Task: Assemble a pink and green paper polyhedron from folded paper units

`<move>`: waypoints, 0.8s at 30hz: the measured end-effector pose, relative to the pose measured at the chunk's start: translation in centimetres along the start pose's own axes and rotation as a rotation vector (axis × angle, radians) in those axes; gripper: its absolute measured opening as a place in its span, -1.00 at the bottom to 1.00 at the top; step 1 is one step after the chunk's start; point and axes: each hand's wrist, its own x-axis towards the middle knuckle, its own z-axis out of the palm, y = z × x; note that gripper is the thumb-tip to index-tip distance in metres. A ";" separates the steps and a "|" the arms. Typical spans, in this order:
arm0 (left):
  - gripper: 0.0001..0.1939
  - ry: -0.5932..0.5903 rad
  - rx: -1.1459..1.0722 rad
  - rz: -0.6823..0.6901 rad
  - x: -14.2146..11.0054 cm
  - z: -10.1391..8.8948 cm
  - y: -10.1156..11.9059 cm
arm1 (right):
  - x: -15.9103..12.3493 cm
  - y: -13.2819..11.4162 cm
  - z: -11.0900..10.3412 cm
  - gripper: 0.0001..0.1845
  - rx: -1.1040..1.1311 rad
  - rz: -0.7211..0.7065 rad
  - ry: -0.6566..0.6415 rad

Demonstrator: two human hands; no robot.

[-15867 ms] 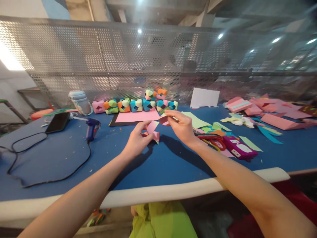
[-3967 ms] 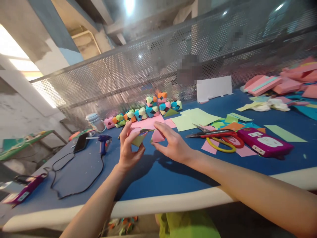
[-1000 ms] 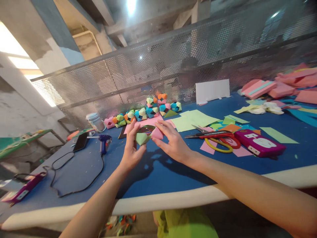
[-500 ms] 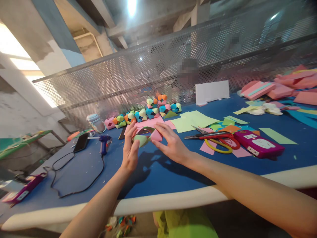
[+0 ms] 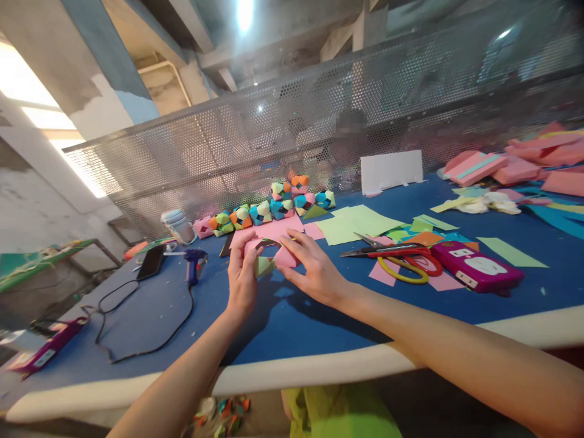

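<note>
Between my hands, above the blue tabletop, is a folded paper piece (image 5: 286, 257) in pink and pale green, partly covered by fingers. My left hand (image 5: 243, 274) grips its left side, thumb by the green part. The fingers of my right hand (image 5: 314, 264) curve round its pink right side. Just beyond lie flat pink paper sheets (image 5: 278, 227). Behind them stands a row of multicoloured folded paper balls (image 5: 261, 213), a few stacked higher on the right.
Right of my hands lie scissors (image 5: 410, 271), pale green sheets (image 5: 360, 222) and a purple power strip (image 5: 477, 267). To the left are a blue glue gun (image 5: 194, 263) with its cord, a phone (image 5: 150, 261) and a white cup (image 5: 177, 226). A perforated metal screen (image 5: 219, 146) runs along the back.
The paper piece has turned in my hands: more pink shows at its top left and less of the green. My left fingers have curled a little further round it.
</note>
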 end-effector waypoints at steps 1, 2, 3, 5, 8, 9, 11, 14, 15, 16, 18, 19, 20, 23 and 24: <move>-0.59 0.024 -0.029 -0.029 0.0 0.1 0.2 | 0.0 -0.1 0.0 -0.47 -0.006 -0.008 0.004; -0.59 0.048 -0.054 -0.052 0.0 0.2 0.4 | 0.0 -0.1 0.0 -0.47 -0.009 -0.014 0.007; -0.60 0.069 -0.070 -0.063 0.0 0.3 0.5 | 0.0 -0.2 0.0 -0.47 -0.010 -0.018 0.010; -0.62 0.096 -0.075 -0.047 -0.1 0.4 0.8 | 0.0 -0.4 0.0 -0.46 -0.008 -0.017 0.014; -0.64 0.121 -0.071 -0.015 -0.2 0.5 0.9 | 0.0 -0.6 0.1 -0.44 -0.007 -0.019 0.026; -0.64 0.123 -0.069 -0.009 -0.2 0.5 0.8 | 0.0 -0.6 0.1 -0.44 -0.008 -0.024 0.030; -0.65 0.105 -0.057 -0.001 -0.3 0.4 0.7 | 0.0 -0.6 0.1 -0.44 -0.011 -0.039 0.032; -0.65 0.059 -0.022 0.014 -0.3 0.2 0.5 | -0.1 -0.5 0.1 -0.44 -0.006 -0.064 0.032; -0.64 0.047 -0.012 0.017 -0.3 0.1 0.4 | -0.1 -0.4 0.1 -0.43 0.000 -0.066 0.030; -0.64 0.035 -0.003 0.018 -0.3 0.1 0.3 | -0.1 -0.3 0.1 -0.43 0.006 -0.061 0.025; -0.65 0.022 0.008 0.016 -0.2 0.0 0.2 | 0.0 -0.2 -0.1 -0.43 0.020 -0.044 0.004; -0.66 0.015 0.008 0.010 -0.2 0.0 0.2 | 0.0 -0.1 -0.1 -0.43 0.023 -0.038 -0.009; -0.67 0.006 0.005 -0.004 -0.1 0.0 0.3 | 0.0 0.0 -0.2 -0.43 0.021 -0.035 -0.020; -0.67 -0.028 -0.009 -0.077 -0.1 0.2 0.6 | 0.1 0.1 -0.3 -0.44 -0.014 -0.031 -0.050; -0.67 -0.033 -0.010 -0.098 -0.1 0.2 0.7 | 0.1 0.2 -0.3 -0.44 -0.031 -0.025 -0.057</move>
